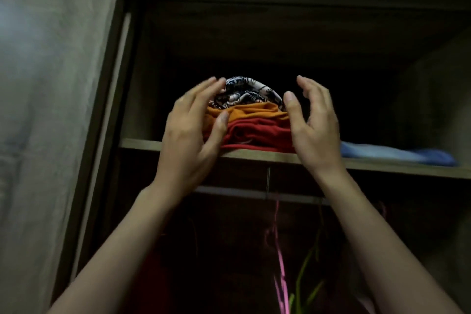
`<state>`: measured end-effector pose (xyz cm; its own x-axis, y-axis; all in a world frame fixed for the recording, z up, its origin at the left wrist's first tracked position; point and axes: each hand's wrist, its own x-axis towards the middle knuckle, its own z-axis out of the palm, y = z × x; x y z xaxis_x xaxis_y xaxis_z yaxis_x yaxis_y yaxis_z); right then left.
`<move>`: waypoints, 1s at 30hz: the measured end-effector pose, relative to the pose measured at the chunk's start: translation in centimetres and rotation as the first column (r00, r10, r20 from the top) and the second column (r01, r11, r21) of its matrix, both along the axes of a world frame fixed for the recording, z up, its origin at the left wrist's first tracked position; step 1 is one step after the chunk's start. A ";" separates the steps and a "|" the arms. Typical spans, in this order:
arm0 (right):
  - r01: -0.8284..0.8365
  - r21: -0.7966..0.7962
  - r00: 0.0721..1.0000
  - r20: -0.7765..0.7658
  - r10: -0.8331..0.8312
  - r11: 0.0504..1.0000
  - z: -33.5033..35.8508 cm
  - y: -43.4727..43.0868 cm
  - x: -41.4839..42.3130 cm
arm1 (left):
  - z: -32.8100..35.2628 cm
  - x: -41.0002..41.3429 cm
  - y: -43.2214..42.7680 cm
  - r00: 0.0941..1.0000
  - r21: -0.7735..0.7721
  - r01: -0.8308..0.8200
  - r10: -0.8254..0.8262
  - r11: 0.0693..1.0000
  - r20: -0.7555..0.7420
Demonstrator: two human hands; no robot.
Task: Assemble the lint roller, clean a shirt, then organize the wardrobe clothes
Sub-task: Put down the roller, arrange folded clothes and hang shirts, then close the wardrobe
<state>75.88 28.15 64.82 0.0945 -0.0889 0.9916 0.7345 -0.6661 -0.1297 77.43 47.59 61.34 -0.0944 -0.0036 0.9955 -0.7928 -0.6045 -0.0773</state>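
Red, orange and patterned folded clothes (251, 120) sit stacked on the wardrobe shelf (382, 162), between the left hand (190, 130) and right hand (314, 125), both open, holding nothing; the shelf's back is dark

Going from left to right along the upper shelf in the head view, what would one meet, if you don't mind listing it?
Pale wardrobe door → left hand → stack of folded clothes → right hand → blue cloth.

Open hands (251, 122) flanking folded clothes stack (251, 120), shelf (254, 157), perhaps touching
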 end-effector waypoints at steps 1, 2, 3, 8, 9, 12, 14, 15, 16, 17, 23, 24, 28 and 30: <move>0.012 0.009 0.999 -0.049 -0.011 1.000 0.9 0.0 0.2 | 1.3 0.2 0.1 1.000 -0.023 -0.004 0.003 1.000 -0.029; 0.027 0.011 0.994 -0.105 -0.026 1.000 1.8 0.0 0.4 | 2.5 0.5 0.3 0.998 -0.038 -0.003 0.001 0.999 -0.066; 0.047 0.004 0.985 -0.165 -0.046 0.999 2.5 0.1 0.7 | 3.6 0.7 0.5 0.994 -0.043 -0.002 -0.003 0.999 -0.112; 0.101 -0.069 0.925 -0.360 -0.119 0.992 3.9 0.9 1.3 | 6.8 2.2 1.6 0.926 0.014 0.000 0.006 1.000 -0.377; 0.110 -0.083 0.920 -0.369 -0.133 0.990 3.7 1.1 1.3 | 6.8 2.5 1.7 0.908 0.025 0.005 0.006 1.000 -0.419; 0.161 -0.103 0.898 -0.397 -0.189 0.982 3.2 1.3 1.2 | 6.3 2.7 1.7 0.878 0.066 0.030 0.005 0.997 -0.478; 0.177 -0.115 0.886 -0.413 -0.210 0.977 2.9 1.4 1.3 | 6.1 2.6 1.7 0.865 0.103 0.022 0.033 0.994 -0.500; 0.181 -0.126 0.884 -0.414 -0.217 0.975 2.9 1.4 1.4 | 6.1 2.6 1.7 0.859 0.118 0.018 0.045 0.993 -0.510; 0.177 -0.137 0.883 -0.415 -0.219 0.975 2.9 1.3 1.4 | 6.1 2.7 1.8 0.855 0.131 0.021 0.051 0.991 -0.517; 0.166 -0.148 0.883 -0.417 -0.213 0.975 2.9 1.2 1.4 | 6.0 2.8 1.9 0.851 0.144 0.030 0.051 0.989 -0.523; 0.067 -0.133 0.906 -0.407 -0.116 0.989 2.9 0.9 1.5 | 6.9 3.0 2.5 0.807 0.165 0.103 0.015 0.981 -0.590; 0.056 -0.115 0.916 -0.389 -0.097 0.992 3.0 1.0 1.6 | 7.0 3.1 2.6 0.809 0.177 0.107 0.018 0.978 -0.587; 0.055 -0.059 0.935 -0.347 -0.072 0.997 3.4 1.5 1.9 | 7.1 2.7 2.2 0.868 0.207 0.144 -0.022 0.968 -0.496; 0.067 -0.038 0.938 -0.339 -0.076 0.997 3.6 1.5 2.0 | 7.2 2.7 2.0 0.892 0.206 0.170 -0.062 0.964 -0.448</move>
